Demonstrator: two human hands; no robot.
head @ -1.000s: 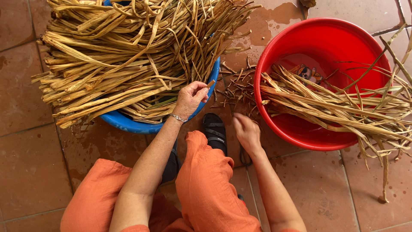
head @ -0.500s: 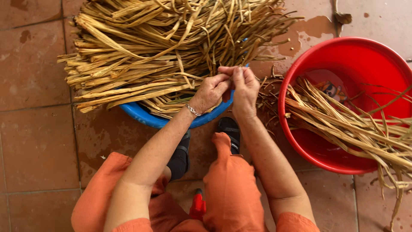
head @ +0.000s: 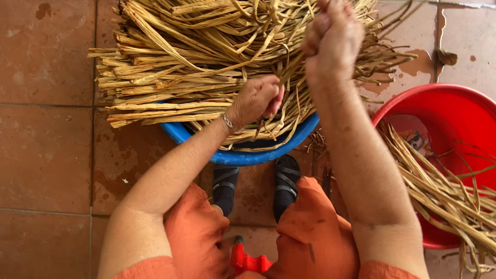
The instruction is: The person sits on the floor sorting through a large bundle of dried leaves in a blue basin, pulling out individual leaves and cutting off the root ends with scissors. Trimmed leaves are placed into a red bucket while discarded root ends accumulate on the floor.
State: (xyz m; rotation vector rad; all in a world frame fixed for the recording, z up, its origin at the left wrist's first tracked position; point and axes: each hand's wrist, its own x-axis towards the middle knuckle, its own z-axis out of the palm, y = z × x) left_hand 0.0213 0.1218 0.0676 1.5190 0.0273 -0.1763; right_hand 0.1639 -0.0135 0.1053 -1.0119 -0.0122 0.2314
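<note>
A blue basin [head: 243, 155] in front of my feet is heaped with long dried yellow-brown reed strips [head: 206, 62]. My left hand [head: 256, 98], a bracelet on its wrist, is closed on the lower end of one strip at the basin's near edge. My right hand [head: 333, 36] is raised high and clenched on the upper part of a strip [head: 289, 70], which runs taut between both hands. A red basin [head: 449, 119] to the right holds more strips [head: 444, 191] lying across it.
I sit on a low red stool [head: 248, 261], knees in orange trousers, feet in black sandals [head: 256, 183]. The floor is terracotta tile with wet patches [head: 413, 64]. Loose plant scraps lie between the two basins.
My right hand has risen from beside the left hand up toward the camera, pulling a strip upward. My left hand stays at the blue basin's edge. The view has moved closer.
</note>
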